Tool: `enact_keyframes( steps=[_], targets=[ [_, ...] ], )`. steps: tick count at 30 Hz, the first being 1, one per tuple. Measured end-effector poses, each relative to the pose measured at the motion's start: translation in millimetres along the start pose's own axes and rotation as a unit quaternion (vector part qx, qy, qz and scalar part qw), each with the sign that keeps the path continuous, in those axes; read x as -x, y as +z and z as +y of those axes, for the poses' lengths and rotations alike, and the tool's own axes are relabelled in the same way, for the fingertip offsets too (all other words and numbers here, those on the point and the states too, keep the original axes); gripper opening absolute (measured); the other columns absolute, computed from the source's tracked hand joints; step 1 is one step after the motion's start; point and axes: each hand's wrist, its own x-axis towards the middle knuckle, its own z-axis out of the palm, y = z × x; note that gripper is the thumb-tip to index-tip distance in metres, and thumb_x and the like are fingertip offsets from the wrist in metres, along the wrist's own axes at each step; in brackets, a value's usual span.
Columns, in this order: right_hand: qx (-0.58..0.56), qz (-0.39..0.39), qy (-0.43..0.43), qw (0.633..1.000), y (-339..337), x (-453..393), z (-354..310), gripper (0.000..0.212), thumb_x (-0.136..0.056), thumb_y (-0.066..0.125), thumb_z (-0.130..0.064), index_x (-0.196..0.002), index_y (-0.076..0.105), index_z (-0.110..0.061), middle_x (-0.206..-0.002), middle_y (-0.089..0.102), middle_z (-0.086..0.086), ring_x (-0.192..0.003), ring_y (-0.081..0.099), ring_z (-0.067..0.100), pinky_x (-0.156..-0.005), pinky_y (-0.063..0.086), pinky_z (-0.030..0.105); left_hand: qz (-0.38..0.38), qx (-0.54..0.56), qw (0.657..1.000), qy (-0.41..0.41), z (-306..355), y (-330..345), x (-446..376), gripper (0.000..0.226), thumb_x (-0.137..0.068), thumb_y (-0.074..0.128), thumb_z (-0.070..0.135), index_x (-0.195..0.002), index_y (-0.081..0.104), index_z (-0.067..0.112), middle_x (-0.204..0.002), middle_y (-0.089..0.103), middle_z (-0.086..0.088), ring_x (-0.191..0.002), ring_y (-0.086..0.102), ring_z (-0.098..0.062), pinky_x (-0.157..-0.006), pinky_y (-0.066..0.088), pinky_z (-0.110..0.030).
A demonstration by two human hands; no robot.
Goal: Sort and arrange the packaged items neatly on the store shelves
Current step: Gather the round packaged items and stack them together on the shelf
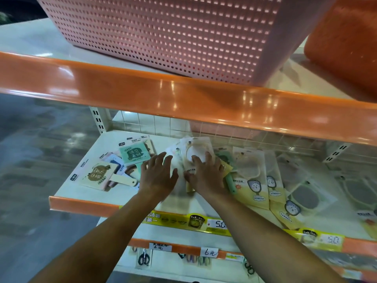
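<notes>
1. Two hands lie flat on the middle shelf [126, 198]; left hand [158, 176] spreads its grip wide, fingers straight.
2. Right hand [206, 175] presses a pale packaged item [193, 149], grip wide too.
3. Left of both grips lie square packets [133, 153]; right, yellow packets [255, 188].

A teal packet [133, 153] near the shelf's back left corner reads "遇见美好". On the shelf's front edge, a white price tag [217, 224] shows "5.0". On the lower shelf's edge, a handwritten tag [209, 252] says "6元".
</notes>
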Motion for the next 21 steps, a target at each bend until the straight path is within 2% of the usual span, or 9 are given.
enact_keyframes(
  steps=[7, 12, 21],
  targets=[
    [0.008, 0.026, -0.005, 1.000, -7.3, 5.7, -1.6, 0.053, -0.089, 0.055, -0.054, -0.137, 0.041, -0.038, -0.154, 0.023, 0.006, -0.138, 0.021, 0.040, -0.110, 0.028, 0.054, -0.008, 0.016, 1.000, 0.022, -3.6, 5.7, -4.5, 0.053, -0.095, 0.035, 0.050, -0.142, 0.033, 0.026, -0.153, 0.031, 0.002, -0.141, 0.027, -0.022, -0.110, 0.024, -0.042],
    [-0.013, 0.065, -0.009, 0.998, -10.7, 12.5, -2.3, 0.041, -0.088, 0.057, -0.048, -0.126, 0.052, -0.035, -0.141, 0.037, 0.002, -0.131, 0.030, 0.035, -0.104, 0.031, 0.044, -0.015, 0.009, 0.999, 0.043, 0.7, 9.0, -6.3, 0.054, -0.095, 0.033, 0.051, -0.143, 0.031, 0.027, -0.154, 0.029, 0.002, -0.141, 0.026, -0.022, -0.111, 0.024, -0.043],
    [-0.052, 0.111, 0.027, 0.992, -23.6, 24.2, 25.6, 0.039, -0.085, 0.057, -0.048, -0.121, 0.055, -0.034, -0.137, 0.041, 0.001, -0.125, 0.035, 0.033, -0.101, 0.033, 0.042, -0.022, 0.049, 0.995, 0.080, 33.4, 8.8, -5.8, 0.054, -0.096, 0.039, 0.048, -0.144, 0.032, 0.026, -0.155, 0.028, 0.003, -0.142, 0.025, -0.021, -0.113, 0.021, -0.043]
  ],
)
